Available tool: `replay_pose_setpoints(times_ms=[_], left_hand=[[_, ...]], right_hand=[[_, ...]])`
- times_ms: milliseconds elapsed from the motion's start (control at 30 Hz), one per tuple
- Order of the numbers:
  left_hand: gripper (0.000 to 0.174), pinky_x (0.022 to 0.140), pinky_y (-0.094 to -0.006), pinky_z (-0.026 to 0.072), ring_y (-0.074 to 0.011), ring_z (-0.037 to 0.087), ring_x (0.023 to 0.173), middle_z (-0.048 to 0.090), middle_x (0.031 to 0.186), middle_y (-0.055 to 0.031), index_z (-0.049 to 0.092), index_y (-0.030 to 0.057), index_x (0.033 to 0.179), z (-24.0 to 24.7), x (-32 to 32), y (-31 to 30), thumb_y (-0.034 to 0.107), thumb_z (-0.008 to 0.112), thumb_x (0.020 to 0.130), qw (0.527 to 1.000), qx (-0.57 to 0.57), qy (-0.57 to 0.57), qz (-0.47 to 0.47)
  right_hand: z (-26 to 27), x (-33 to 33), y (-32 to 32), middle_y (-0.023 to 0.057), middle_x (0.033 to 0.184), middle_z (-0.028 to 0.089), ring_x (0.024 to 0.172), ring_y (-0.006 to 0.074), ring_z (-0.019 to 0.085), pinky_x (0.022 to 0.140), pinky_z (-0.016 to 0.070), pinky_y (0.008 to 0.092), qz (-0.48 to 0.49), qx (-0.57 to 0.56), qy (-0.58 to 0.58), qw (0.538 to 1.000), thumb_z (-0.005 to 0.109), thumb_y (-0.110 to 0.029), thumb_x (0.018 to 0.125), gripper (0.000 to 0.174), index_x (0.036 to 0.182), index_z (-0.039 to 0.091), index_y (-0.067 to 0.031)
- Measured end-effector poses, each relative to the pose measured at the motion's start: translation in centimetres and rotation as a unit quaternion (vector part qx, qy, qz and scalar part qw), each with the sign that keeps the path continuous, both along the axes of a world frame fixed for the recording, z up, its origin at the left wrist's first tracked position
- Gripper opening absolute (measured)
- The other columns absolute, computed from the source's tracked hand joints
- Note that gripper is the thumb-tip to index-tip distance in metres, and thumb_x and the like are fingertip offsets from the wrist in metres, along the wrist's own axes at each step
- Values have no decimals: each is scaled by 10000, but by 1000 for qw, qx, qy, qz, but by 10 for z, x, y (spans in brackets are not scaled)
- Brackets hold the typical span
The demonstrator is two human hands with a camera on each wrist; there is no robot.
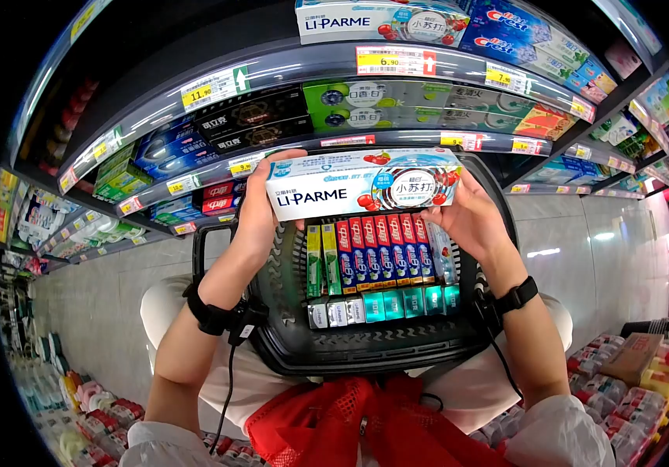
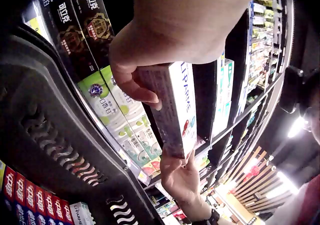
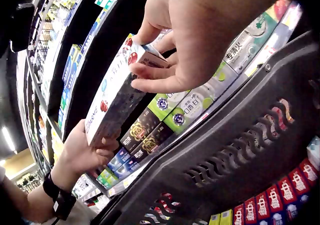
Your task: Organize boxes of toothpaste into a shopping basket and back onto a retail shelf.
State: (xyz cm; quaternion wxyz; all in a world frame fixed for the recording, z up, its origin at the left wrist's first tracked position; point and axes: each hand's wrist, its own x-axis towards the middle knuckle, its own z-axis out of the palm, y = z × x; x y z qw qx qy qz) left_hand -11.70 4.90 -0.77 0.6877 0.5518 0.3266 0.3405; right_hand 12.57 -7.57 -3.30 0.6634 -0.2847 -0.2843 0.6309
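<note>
A white and light-blue LI-PARME toothpaste box (image 1: 362, 187) is held level between both hands above a black basket (image 1: 272, 342). The left hand (image 1: 253, 218) grips its left end, and the right hand (image 1: 478, 218) pinches its right end. In the left wrist view the box (image 2: 175, 105) runs between the left hand (image 2: 160, 50) and the right hand (image 2: 182, 185). The right wrist view has the right hand (image 3: 185, 45) with thumb and fingers on the near end of the box (image 3: 117, 90), the left hand (image 3: 82, 150) at the far end.
Inside the basket stand upright red and blue boxes (image 1: 385, 249), green and yellow boxes (image 1: 323, 261), and a front row of teal boxes (image 1: 404, 303) and white ones (image 1: 337, 314). Shelves of boxed toothpaste (image 1: 381, 105) with price tags rise just beyond. Packaged goods (image 1: 615, 389) lie at lower right.
</note>
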Motion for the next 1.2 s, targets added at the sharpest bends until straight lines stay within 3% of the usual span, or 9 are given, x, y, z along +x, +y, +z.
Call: replay_pose_setpoints(times_ms=[167,233,333,900,1200], left_hand=[[508,464,-270,447,-156,589,748,597,961,-111,464,29,1142,-6,-1,3,373,160,923,1000,-10,19,3],[509,465,-272,449,-157,590,744,598,954,-111,466,29,1138,-4,0,2,375,161,923,1000,-11,23,10],[511,468,-273,452,-158,591,733,600,943,-110,470,28,1129,-4,0,2,379,160,924,999,-13,28,19],[536,463,-269,450,-165,586,695,601,900,-119,464,20,1107,-10,0,0,402,135,928,999,-3,30,11],[537,435,-272,436,-163,546,532,600,796,-119,451,10,1113,-8,2,-2,403,134,929,1000,-10,27,11]], right_hand=[[0,-1,0,88,1161,515,960,191,563,789,501,341,-3,-16,0,1000,580,-196,820,573,1307,315,-54],[0,-1,0,93,1192,483,1024,227,524,806,477,368,3,-20,-44,999,602,-273,800,591,1280,323,-71],[1,-3,0,100,1169,509,973,202,558,801,493,344,4,-13,-1,1000,586,-199,816,573,1303,322,-54],[3,-1,-1,101,1193,493,1035,210,527,819,482,360,7,-9,-8,1000,580,-233,819,563,1290,338,-45],[2,-1,0,97,1192,493,1060,210,513,848,472,371,4,-12,-8,1000,568,-236,826,544,1283,344,-42]])
